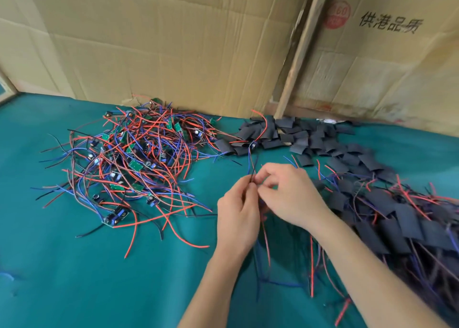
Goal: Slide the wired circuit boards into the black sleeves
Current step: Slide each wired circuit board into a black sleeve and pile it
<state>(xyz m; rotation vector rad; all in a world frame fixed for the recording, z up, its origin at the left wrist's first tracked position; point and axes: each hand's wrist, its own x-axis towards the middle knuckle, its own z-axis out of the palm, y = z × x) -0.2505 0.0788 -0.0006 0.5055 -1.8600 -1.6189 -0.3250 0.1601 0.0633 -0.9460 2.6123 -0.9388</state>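
Both hands meet just in front of the empty black sleeves [285, 133]: your left hand [237, 218] pinches thin wires [251, 168], your right hand [288, 193] is curled closed, contents hidden. Board [252, 145] dangles light at the sleeves' edge. Wires are floppy; grip the stiff board edge instead.

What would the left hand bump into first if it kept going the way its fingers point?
The left hand points up and slightly right, away from the person. Past the wires it pinches lies bare green cloth, then probably the heap of empty black sleeves. Depth is hard to judge.
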